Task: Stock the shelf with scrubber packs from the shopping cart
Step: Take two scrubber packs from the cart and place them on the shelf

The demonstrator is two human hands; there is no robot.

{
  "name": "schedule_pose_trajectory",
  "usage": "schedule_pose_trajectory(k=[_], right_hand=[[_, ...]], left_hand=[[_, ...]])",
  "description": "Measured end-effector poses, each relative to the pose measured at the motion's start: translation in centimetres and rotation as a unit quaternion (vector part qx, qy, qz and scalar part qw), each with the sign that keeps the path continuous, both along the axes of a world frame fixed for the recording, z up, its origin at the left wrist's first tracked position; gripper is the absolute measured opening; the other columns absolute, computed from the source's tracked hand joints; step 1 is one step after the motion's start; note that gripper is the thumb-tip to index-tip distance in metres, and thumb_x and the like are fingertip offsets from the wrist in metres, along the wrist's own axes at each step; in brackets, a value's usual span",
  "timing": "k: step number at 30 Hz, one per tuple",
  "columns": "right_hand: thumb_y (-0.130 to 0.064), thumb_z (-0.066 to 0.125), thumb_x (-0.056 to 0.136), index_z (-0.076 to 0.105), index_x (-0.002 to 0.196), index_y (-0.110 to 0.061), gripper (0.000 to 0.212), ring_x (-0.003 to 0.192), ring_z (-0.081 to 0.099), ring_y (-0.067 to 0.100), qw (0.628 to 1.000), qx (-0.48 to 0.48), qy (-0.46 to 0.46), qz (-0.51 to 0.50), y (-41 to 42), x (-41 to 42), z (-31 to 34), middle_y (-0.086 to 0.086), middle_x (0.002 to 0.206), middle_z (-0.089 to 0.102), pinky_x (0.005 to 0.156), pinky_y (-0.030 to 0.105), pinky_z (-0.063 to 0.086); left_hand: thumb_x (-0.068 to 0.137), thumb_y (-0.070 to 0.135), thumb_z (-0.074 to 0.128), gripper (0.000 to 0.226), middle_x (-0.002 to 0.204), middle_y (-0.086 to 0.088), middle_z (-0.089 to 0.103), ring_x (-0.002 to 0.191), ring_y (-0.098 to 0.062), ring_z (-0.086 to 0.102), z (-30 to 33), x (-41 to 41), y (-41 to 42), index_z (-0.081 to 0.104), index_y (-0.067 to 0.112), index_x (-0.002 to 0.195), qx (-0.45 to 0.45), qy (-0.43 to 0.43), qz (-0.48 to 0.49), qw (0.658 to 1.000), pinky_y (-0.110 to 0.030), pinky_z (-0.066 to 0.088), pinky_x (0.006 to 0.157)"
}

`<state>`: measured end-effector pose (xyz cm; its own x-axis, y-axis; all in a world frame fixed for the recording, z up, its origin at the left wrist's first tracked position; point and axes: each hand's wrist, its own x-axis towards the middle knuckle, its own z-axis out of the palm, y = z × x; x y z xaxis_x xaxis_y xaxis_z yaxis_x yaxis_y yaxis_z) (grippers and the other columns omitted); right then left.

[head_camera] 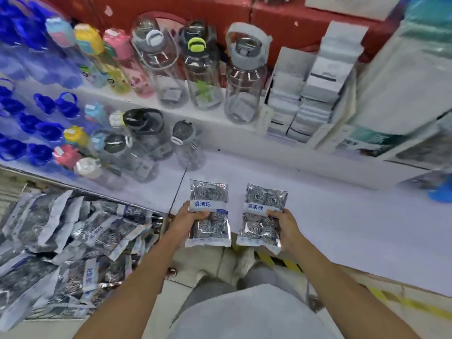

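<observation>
Hands: left hand [188, 216] grips one scrubber pack [209, 211]; right hand [285, 226] grips another pack [263, 215], both over the shelf [318, 211] edge.
Progress: none shelved yet, seemingly.
Remaining: shopping cart [61, 241] heaped with packs.

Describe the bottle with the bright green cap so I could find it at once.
Look at the upper white shelf against the red wall, where three big clear bottles stand side by side. The one you want is the middle bottle. Its dark lid carries a neon green cap, while its two neighbours have grey and white tops.
</observation>
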<state>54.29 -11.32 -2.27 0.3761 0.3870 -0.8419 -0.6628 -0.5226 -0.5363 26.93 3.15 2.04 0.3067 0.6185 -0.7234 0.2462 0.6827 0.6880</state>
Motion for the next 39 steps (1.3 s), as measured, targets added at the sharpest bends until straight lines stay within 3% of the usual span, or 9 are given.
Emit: schedule_pose_trajectory(k=[5,11,14,17,20,25,31,35,39], right_hand=[[-0.012,0.076,0.088,0.056,0.127,-0.007,0.044,0.088,0.072,0.033,0.999,-0.024,-0.046,0.012,1.6,2.5,-0.8,0.019,0.110,0.071,0.065,0.040,0.061],[-0.012,0.077,0.087,0.054,0.126,-0.008,0.045,0.096,0.071,0.033,0.998,-0.040,-0.039,0.002,4.5,4.4,-4.4,0.018,0.115,0.069,0.064,0.037,0.058],[-0.012,0.077,0.088,0.053,0.126,-0.010,0.045,0.096,0.071,0.030,0.997,-0.056,-0.047,0.003,6.5,5.1,-6.9,0.017,0.115,0.069,0.068,0.039,0.060],[-0.020,0.083,0.082,0.054,0.127,-0.013,0.054,0.107,0.068,0.033,0.994,-0.083,-0.065,0.015,8.0,5.4,-9.5,0.015,0.120,0.068,0.093,0.054,0.057],[-0.023,0.082,0.085,0.053,0.128,-0.015,0.053,0.110,0.062,0.028,0.990,-0.109,-0.086,0.014,9.4,5.6,-11.1,0.008,0.118,0.065,0.097,0.047,0.052],[-0.027,0.084,0.084,0.057,0.132,-0.015,0.056,0.099,0.063,0.024,0.980,-0.141,-0.143,0.004,11.6,6.2,-12.2,0.002,0.114,0.065,0.082,0.034,0.051],[-0.028,0.087,0.078,0.059,0.122,-0.015,0.054,0.091,0.072,0.027,0.976,-0.157,-0.149,-0.010,13.8,5.6,-12.7,0.007,0.100,0.071,0.084,0.050,0.061],[-0.031,0.083,0.083,0.058,0.127,-0.013,0.054,0.099,0.068,0.028,0.970,-0.174,-0.171,0.020,14.6,5.4,-12.5,0.007,0.109,0.069,0.089,0.046,0.059],[-0.037,0.081,0.085,0.059,0.125,-0.012,0.053,0.089,0.063,0.022,0.965,-0.175,-0.181,0.069,14.5,5.7,-12.0,0.003,0.103,0.067,0.071,0.036,0.051]], left_hand=[[0.080,-0.004,0.080,0.052,0.114,-0.015,0.076,0.104,-0.033,0.074,-2.7,4.0,2.4,0.059,0.010,0.126,-0.031,0.014,-0.020,0.999,-0.043,0.063,0.079],[0.082,-0.009,0.077,0.049,0.117,-0.013,0.074,0.093,-0.014,0.073,-6.7,7.3,6.3,0.060,0.006,0.126,-0.019,0.045,-0.053,0.997,-0.020,0.058,0.069],[0.078,-0.007,0.081,0.049,0.118,-0.012,0.074,0.112,-0.023,0.069,-9.1,8.7,8.8,0.063,0.005,0.122,-0.011,0.050,-0.070,0.996,-0.026,0.055,0.088],[0.076,-0.007,0.083,0.048,0.117,-0.016,0.074,0.113,-0.031,0.070,-11.8,9.5,11.1,0.063,-0.001,0.119,-0.005,0.072,-0.074,0.995,-0.034,0.058,0.092],[0.072,-0.005,0.086,0.049,0.111,-0.016,0.076,0.107,-0.034,0.073,-14.1,10.2,13.1,0.064,0.002,0.115,0.013,0.096,-0.083,0.992,-0.046,0.059,0.097],[0.077,-0.007,0.083,0.041,0.096,-0.004,0.071,0.078,-0.014,0.071,-14.9,11.7,15.2,0.059,0.015,0.100,0.059,0.138,-0.105,0.983,-0.020,0.058,0.059],[0.083,0.006,0.084,0.039,0.096,0.003,0.064,0.080,-0.007,0.061,-16.3,11.8,16.1,0.057,0.014,0.110,0.101,0.192,-0.098,0.971,-0.010,0.047,0.054],[0.086,0.014,0.084,0.037,0.112,-0.004,0.067,0.096,-0.016,0.062,-17.4,11.7,16.1,0.058,0.015,0.112,0.122,0.216,-0.109,0.963,-0.023,0.049,0.072],[0.088,0.021,0.081,0.043,0.122,-0.009,0.067,0.111,-0.025,0.064,-17.5,11.6,16.5,0.058,0.012,0.123,0.137,0.228,-0.128,0.955,-0.037,0.055,0.094]])
